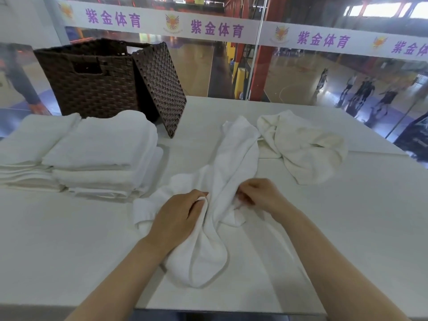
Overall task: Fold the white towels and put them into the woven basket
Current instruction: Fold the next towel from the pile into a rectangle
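Your left hand (179, 213) and right hand (259, 196) each pinch the bunched towel (231, 172) near the table's (347, 228) front edge. Find two corners, spread it flat, then fold; basket (92, 84) stands back-left.

The left hand's (183, 209) fingertips are disappearing into a fold of the crumpled towel (222, 181), and the right hand's (259, 193) fingertips are curling out of sight into the cloth too. The folded towel stack (92, 154) is running off the left edge and is covering the foot of the woven basket (92, 77), whose inside is lying in shadow. The leaning lid (159, 86) is hiding the basket's right side, and the worktop (347, 228) is being cut off at the right and the bottom.
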Demonstrator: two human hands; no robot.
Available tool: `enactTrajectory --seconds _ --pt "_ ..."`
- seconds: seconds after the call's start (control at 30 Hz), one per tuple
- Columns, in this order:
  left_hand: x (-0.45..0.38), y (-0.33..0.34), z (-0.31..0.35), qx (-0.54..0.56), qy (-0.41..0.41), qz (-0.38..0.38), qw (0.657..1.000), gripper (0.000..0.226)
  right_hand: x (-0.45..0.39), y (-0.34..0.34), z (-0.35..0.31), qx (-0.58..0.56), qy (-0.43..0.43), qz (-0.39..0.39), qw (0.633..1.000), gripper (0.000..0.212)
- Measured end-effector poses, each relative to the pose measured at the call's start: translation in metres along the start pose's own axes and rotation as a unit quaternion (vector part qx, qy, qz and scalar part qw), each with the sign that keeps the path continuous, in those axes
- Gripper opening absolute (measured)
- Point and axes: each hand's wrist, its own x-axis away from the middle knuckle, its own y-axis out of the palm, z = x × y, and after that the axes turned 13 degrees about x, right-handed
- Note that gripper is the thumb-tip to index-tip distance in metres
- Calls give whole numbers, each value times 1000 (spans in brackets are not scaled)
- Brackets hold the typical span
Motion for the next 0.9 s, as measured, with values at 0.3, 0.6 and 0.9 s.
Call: enactTrajectory --seconds 0.3,0.6,0.9 --pt "3 3 5 -20 6 2 1000 35 -111 -6 10 58 90 131 986 48" --pt "3 -4 3 -7 -7 14 1000 35 -99 2 5 -32 16 264 964 37" --pt "8 -8 5 57 3 58 997 39 18 18 -11 257 -255 82 929 24"
